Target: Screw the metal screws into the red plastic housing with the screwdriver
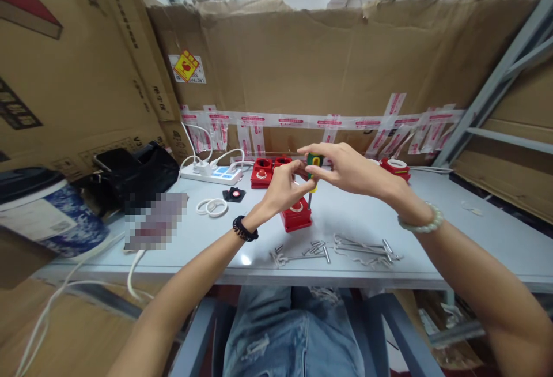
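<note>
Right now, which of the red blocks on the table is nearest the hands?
The lone red block right under the screwdriver held in both hands. The other red blocks sit farther back by the power strip, and one behind the right hand.

On the table (pixel 432 233), a block (pixel 296 215) sits at centre beneath the screwdriver (pixel 314 172). Loose metal pins (pixel 337 248) lie nearer. Rings (pixel 211 207) lie left, the power strip (pixel 211 172) behind them. Two more blocks (pixel 268 170) stand farther back.
</note>
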A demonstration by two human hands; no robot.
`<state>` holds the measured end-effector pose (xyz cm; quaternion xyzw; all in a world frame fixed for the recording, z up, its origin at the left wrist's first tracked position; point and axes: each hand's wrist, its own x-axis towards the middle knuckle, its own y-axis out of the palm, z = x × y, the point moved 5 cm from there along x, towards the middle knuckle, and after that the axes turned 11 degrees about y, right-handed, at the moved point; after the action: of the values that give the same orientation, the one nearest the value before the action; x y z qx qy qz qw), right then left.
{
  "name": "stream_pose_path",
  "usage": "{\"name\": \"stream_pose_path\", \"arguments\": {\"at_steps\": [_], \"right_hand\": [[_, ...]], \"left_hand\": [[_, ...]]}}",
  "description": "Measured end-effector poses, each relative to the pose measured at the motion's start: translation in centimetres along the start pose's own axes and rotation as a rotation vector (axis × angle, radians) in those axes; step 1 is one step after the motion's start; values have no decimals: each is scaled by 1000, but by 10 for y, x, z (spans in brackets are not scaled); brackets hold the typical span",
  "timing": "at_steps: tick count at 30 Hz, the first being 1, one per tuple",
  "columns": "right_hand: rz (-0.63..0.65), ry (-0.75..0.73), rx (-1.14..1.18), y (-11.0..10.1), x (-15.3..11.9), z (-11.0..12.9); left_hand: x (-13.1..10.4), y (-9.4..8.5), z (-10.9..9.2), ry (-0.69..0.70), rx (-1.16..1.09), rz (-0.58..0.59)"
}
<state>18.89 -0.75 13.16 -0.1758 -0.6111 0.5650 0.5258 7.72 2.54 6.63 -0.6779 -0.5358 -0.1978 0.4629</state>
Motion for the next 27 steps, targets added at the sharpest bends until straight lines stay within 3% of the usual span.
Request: {"name": "stream_pose_path", "arguments": {"at_steps": [4, 9, 13, 16, 20, 24, 27], "right_hand": [[2, 25, -60, -6, 0, -1], [-92, 105, -401, 2, 8, 1], [-170, 237, -519, 6, 12, 0], [-126, 220, -387, 3, 10, 0], [126, -3, -23, -1, 3, 2], [201, -73, 77, -6, 1, -1], [203, -65, 76, -7, 4, 0]], "left_hand": [[-1, 3, -4, -13, 20, 40], [0, 1, -3, -2, 10, -93], [2, 3, 1, -12, -25, -74], [2, 3, 1, -10, -48, -47], [1, -1, 1, 1, -44, -32], [-4, -10, 14, 138, 80, 165], [-16, -12, 44, 92, 147, 486]]}}
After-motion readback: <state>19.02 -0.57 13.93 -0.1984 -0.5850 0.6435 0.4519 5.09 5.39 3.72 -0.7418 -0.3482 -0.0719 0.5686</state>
